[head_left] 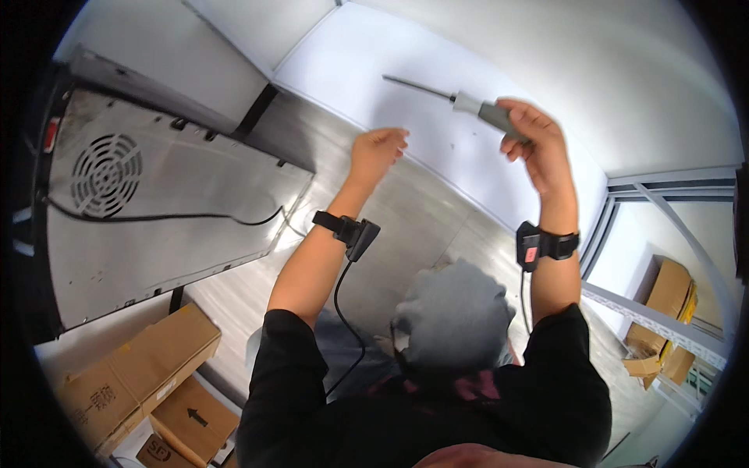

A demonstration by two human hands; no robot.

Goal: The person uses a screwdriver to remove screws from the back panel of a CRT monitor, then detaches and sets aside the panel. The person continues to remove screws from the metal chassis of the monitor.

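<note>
My right hand is closed round the grey and dark handle of a screwdriver. Its long thin shaft points left over a white panel surface. My left hand is raised just left of that surface's near edge, apart from the screwdriver. Its fingers are curled and pressed together; whether anything small lies between them cannot be made out. On each forearm sits a black strap with a small device, the left one and the right one, both trailing a cable.
A metal-backed appliance with a round vent and a black cord stands at left. Cardboard boxes lie below it. At right is a grey metal frame with more cartons. A rounded grey cloth-like thing is close below my hands.
</note>
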